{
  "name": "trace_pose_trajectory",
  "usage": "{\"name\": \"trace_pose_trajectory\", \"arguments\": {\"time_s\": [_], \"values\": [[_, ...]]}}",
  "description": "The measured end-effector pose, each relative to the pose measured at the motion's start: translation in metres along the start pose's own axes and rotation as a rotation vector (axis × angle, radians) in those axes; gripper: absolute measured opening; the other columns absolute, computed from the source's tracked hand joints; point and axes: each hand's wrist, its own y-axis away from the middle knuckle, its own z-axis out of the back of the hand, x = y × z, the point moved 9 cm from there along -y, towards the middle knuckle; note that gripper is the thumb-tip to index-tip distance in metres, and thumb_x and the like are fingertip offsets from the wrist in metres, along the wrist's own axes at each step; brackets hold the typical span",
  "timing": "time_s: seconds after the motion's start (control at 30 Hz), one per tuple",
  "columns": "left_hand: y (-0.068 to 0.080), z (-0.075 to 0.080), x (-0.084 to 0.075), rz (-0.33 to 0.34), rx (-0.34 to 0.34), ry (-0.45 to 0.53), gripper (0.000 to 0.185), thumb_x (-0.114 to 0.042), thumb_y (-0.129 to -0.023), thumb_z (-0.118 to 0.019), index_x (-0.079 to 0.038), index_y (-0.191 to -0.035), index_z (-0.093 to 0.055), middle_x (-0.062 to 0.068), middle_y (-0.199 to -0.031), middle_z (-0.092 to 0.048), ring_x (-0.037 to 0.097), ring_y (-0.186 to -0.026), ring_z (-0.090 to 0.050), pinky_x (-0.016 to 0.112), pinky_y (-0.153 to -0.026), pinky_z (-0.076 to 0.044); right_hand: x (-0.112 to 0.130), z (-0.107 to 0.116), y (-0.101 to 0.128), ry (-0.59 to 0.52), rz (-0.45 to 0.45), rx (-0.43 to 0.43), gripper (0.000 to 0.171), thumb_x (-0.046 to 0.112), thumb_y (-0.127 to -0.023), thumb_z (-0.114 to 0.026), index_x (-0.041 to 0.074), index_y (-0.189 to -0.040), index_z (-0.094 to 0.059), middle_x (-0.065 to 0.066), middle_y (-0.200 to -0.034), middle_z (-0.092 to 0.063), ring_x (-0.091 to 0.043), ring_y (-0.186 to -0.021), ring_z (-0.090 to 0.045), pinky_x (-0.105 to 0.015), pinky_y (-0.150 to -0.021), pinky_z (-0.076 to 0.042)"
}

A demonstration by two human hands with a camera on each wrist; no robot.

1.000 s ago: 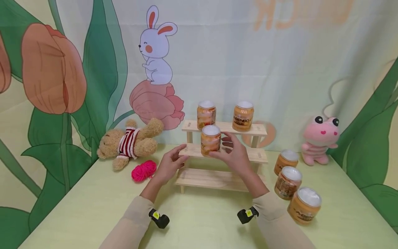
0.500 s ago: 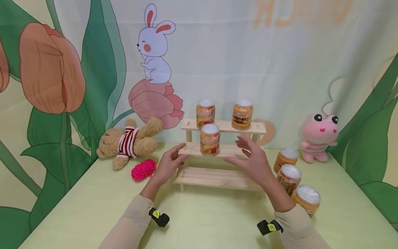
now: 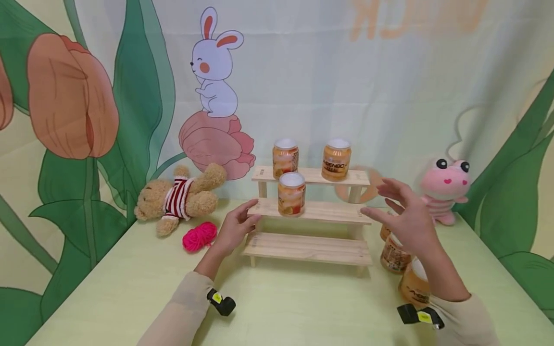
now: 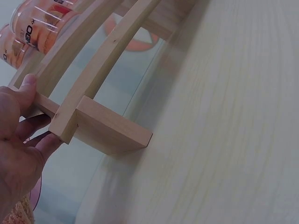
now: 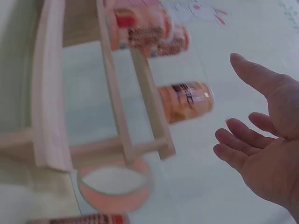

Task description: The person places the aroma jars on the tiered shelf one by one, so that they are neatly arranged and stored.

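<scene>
On the pale green worktop [image 3: 130, 288], at about 12 o'clock from the person, stands a three-step wooden rack [image 3: 309, 211]. Two orange jars sit on its top step [image 3: 311, 177], and a third jar [image 3: 291, 193] stands upright on the middle step, toward the left end. The left hand [image 3: 233, 230] rests at 9 o'clock of the rack, its grip curled on the left end of the middle step, thumb on top and fingers underneath (the left wrist view shows this plainly). The right hand [image 3: 409, 221] hovers at 3 o'clock of the rack, grip wide, fingers spread and holding nothing, well apart from the jar on the middle step. Just below that hand, three more jars [image 3: 391, 254] stand on the worktop, partly hidden by the wrist. A teddy bear [image 3: 179, 199] lies at 10 o'clock, a pink frog toy [image 3: 446, 187] at 2 o'clock, and a pink yarn ball [image 3: 200, 236] is near the left hand.
</scene>
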Motion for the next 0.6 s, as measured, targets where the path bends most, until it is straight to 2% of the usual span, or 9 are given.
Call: {"name": "trace_pose_trajectory", "arguments": {"time_s": [0.13, 0.27, 0.37, 0.47, 0.6], "values": [[-0.001, -0.001, -0.001, -0.001, 0.0, -0.007, 0.051, -0.015, -0.099, -0.065, -0.008, -0.147, -0.05, 0.021, -0.108, -0.066, 0.035, -0.099, -0.061, 0.041, -0.089, -0.056, -0.017, 0.022, 0.0, 0.067, -0.043, 0.053, 0.078, 0.025, -0.086, -0.082, 0.003, -0.149, -0.041, -0.019, -0.135, -0.056, -0.037, -0.126, -0.052, -0.021, -0.1, -0.045], [-0.001, -0.001, -0.002, -0.001, 0.002, -0.002, 0.051, -0.015, -0.099, -0.065, -0.008, -0.147, -0.05, 0.017, -0.103, -0.067, 0.032, -0.097, -0.061, 0.044, -0.09, -0.055, -0.031, 0.035, 0.004, 0.125, -0.02, 0.183, 0.073, 0.025, -0.089, -0.079, 0.003, -0.148, -0.043, -0.018, -0.134, -0.057, -0.035, -0.123, -0.054, -0.01, -0.094, -0.042], [0.0, -0.002, -0.002, 0.001, 0.005, 0.006, 0.052, -0.016, -0.099, -0.066, -0.008, -0.147, -0.05, 0.012, -0.098, -0.066, 0.035, -0.098, -0.06, 0.046, -0.091, -0.055, -0.039, 0.043, 0.009, 0.115, 0.009, 0.256, 0.066, 0.016, -0.089, -0.079, 0.002, -0.145, -0.046, -0.014, -0.13, -0.059, -0.02, -0.119, -0.058, -0.007, -0.091, -0.042], [0.0, -0.001, -0.002, 0.003, 0.003, -0.002, 0.052, -0.016, -0.099, -0.065, -0.008, -0.148, -0.05, 0.01, -0.098, -0.066, 0.036, -0.099, -0.06, 0.046, -0.091, -0.054, -0.048, 0.05, 0.013, 0.092, 0.004, 0.283, 0.063, 0.012, -0.089, -0.078, 0.001, -0.143, -0.048, -0.008, -0.128, -0.059, -0.003, -0.113, -0.058, -0.009, -0.091, -0.044], [0.002, -0.001, -0.006, 0.006, 0.009, -0.006, 0.052, -0.011, -0.099, -0.063, -0.003, -0.148, -0.047, 0.014, -0.103, -0.067, 0.025, -0.094, -0.062, 0.051, -0.092, -0.053, -0.065, 0.055, 0.015, 0.089, -0.029, 0.307, 0.064, 0.012, -0.091, -0.076, -0.001, -0.146, -0.044, -0.013, -0.131, -0.057, 0.006, -0.11, -0.054, -0.01, -0.087, -0.046]]}}
